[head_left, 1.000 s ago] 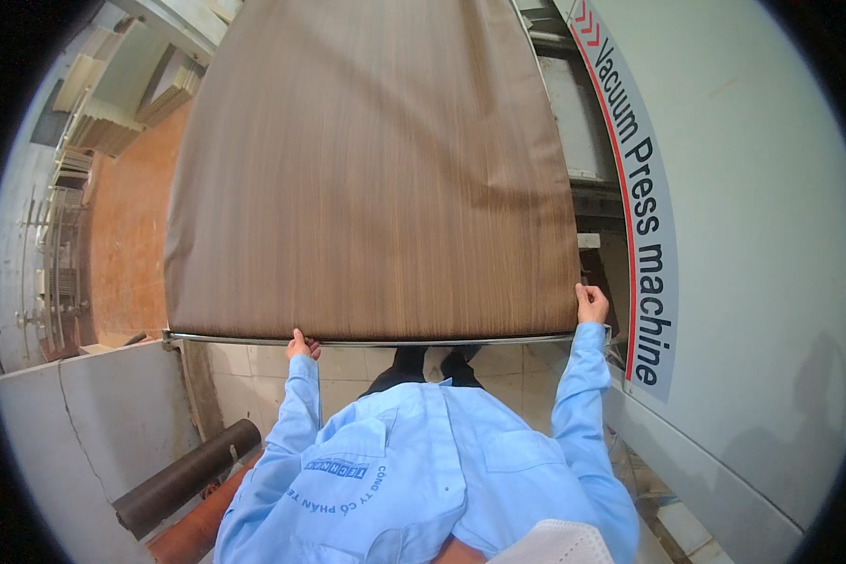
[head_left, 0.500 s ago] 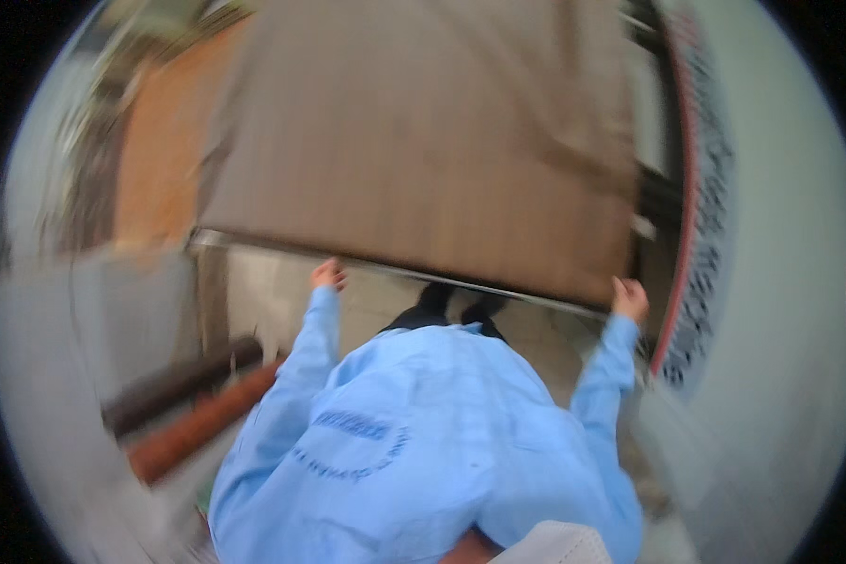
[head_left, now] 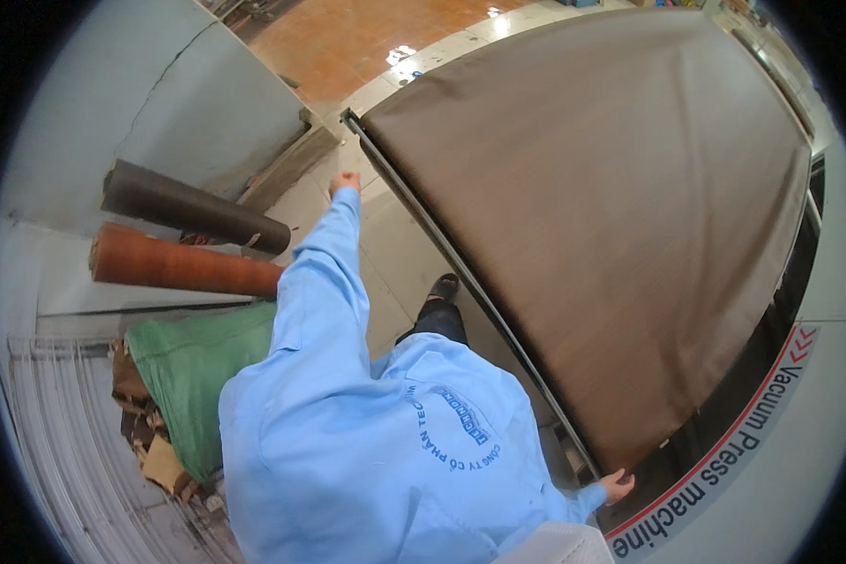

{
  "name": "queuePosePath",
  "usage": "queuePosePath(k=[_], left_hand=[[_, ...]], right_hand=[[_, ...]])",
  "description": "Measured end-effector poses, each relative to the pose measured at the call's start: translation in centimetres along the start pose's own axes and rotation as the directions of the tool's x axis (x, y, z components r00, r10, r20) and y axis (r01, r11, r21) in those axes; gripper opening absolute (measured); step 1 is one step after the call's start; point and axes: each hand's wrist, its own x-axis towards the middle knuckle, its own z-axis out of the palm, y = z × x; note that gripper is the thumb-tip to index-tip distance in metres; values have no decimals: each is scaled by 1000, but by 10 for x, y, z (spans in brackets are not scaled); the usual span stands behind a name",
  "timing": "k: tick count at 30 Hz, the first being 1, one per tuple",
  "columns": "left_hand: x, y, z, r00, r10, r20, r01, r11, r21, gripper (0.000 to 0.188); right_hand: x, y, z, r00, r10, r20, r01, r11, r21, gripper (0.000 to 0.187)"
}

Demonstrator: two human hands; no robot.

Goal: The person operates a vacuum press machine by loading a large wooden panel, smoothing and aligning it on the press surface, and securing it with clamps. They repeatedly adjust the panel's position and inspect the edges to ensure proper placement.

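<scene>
A large brown sheet (head_left: 611, 188) with a faint wood-like grain lies stretched over a long machine bed. A thin metal bar (head_left: 479, 291) runs along its near edge. My left hand (head_left: 346, 181) is a closed fist over the tiled floor, a little apart from the bar's far left end, with nothing visible in it. My right hand (head_left: 618, 487) is at the sheet's near right corner, by the bar's end, its fingers curled in at the edge. Part of its grip is hidden by the hand itself.
On the left lie a dark brown roll (head_left: 193, 207) and a reddish-brown roll (head_left: 183, 261). Green cloth (head_left: 188, 376) covers scraps below them. A cracked grey wall (head_left: 150, 113) stands behind. The machine's pale side panel (head_left: 771, 461) with a red stripe borders the right.
My view has turned, so the sheet now slants to the right. My left hand has come away from the sheet's edge. My right hand stays at its near right corner.
</scene>
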Motion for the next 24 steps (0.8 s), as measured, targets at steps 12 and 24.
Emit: queuePosePath(k=[12,24], left_hand=[[288,49,122,723,354,593,-370,924,-99,44],[322,48,125,611,367,701,-344,921,-183,23]], right_hand=[[-212,-150,34,946,317,75,-321,945,62,15],[-267,-220,64,952,294,80,-297,954,29,17]])
